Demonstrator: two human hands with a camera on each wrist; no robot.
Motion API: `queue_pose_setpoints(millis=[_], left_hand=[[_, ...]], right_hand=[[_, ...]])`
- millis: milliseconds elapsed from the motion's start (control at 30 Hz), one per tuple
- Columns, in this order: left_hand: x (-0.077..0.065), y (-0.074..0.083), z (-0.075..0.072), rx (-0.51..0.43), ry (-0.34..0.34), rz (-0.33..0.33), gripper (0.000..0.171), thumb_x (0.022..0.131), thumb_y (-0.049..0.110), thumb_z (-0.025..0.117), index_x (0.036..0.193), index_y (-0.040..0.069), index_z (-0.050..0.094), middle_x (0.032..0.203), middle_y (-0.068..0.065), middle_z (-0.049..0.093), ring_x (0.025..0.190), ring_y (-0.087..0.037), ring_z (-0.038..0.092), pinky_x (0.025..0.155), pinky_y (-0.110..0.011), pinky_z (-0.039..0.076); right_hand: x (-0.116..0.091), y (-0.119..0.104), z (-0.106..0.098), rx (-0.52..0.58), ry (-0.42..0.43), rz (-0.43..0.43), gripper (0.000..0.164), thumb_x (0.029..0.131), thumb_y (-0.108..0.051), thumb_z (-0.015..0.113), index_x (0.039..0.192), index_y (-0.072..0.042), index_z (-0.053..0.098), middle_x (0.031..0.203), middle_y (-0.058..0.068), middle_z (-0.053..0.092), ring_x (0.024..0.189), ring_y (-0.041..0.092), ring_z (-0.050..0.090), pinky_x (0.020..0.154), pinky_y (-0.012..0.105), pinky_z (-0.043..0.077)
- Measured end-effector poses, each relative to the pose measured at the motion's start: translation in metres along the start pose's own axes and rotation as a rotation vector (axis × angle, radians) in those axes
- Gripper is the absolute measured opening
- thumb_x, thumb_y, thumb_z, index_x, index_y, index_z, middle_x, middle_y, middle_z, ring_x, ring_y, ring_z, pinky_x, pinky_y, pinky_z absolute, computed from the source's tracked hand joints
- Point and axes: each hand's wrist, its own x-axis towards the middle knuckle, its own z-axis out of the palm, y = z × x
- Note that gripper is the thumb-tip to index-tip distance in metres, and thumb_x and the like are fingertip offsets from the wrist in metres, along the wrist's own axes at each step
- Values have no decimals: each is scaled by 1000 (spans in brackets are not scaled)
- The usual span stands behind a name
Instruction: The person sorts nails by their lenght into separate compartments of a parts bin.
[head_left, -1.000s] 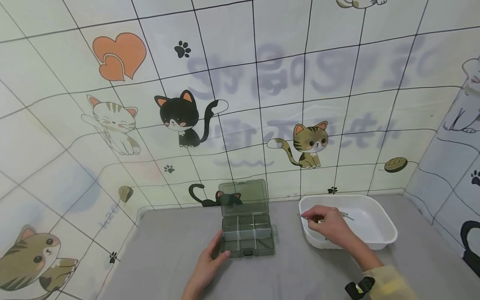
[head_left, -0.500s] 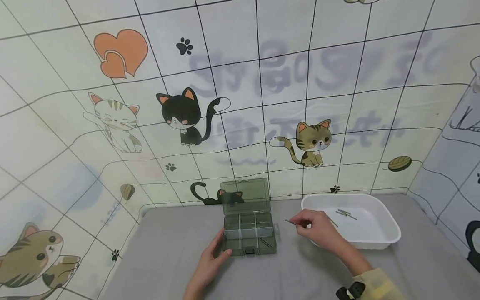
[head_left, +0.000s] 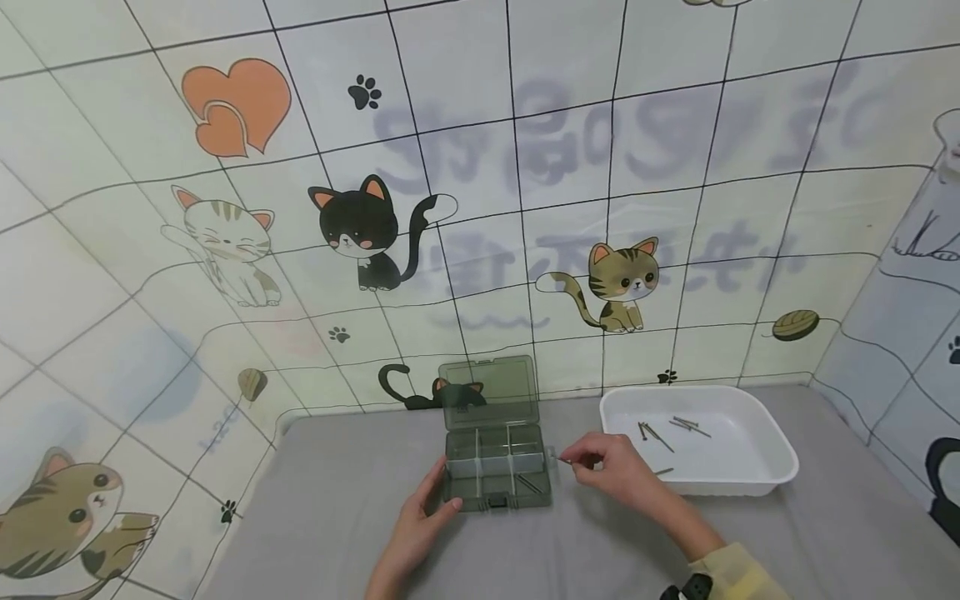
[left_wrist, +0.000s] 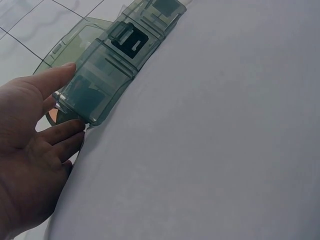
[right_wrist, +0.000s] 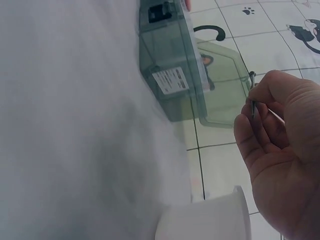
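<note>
A translucent green compartment box [head_left: 474, 505] stands on the grey cloth, its lid [head_left: 491, 392] raised at the back. Two dark screws [head_left: 529, 483] lie in its front right compartment. My left hand [head_left: 422, 521] rests at the box's left front corner, thumb on the front and extended fingers by the side. Between thumb and fingertips, my right hand [head_left: 611, 467] pinches a thin metal screw [right_wrist: 252, 77], just right of the box and apart from it. Its headed end sticks out past the fingers; thread is too small to make out.
A white tray [head_left: 738, 485] stands to the right, with several brass-coloured screws [head_left: 690, 426] lying in it. Behind the box rises a cat-printed, gridded wall covering [head_left: 480, 283]. A clear tab [head_left: 551, 454] juts from the box's right side.
My right hand has carried the screw leftward from over the white tray to the box's right side. My left hand and the box have stayed in place.
</note>
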Motion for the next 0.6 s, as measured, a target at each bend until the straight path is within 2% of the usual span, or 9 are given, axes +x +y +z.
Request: queue_pose_setpoints(millis=[133,267,433,600], left_hand=[[1,0,-1,4,3,4,69,97,20,73,158,11,42,157,-21,43,149,-38,33,119,-57,24],[0,0,-2,7,0,4,69,97,21,73,158,11,41,156,-22,43,148,-39,33,119,-58,25],[1,-1,-2,7,-4,4,70,97,22,73,158,12,41,157,-21,43,148,-38,33,119,-59,25],[1,-1,-2,0,-2,0,71,96,22,74,158,13,41,157,-20,43,148,-37,34,119,-56,25]], right_hand=[[1,-2,7,12,-13,-3,28,80,13,69,96,-7,79,90,5,74,77,1,62,67,26,58],[3,-4,16,14,-11,32,24,80,13,70,95,-3,79,91,7,75,79,3,64,69,27,59],[5,-8,26,-7,1,120,18,82,11,71,96,1,78,93,5,75,82,9,67,71,27,59],[7,-11,33,-14,-1,204,15,87,5,73,98,-2,79,97,4,75,88,15,69,77,28,58]])
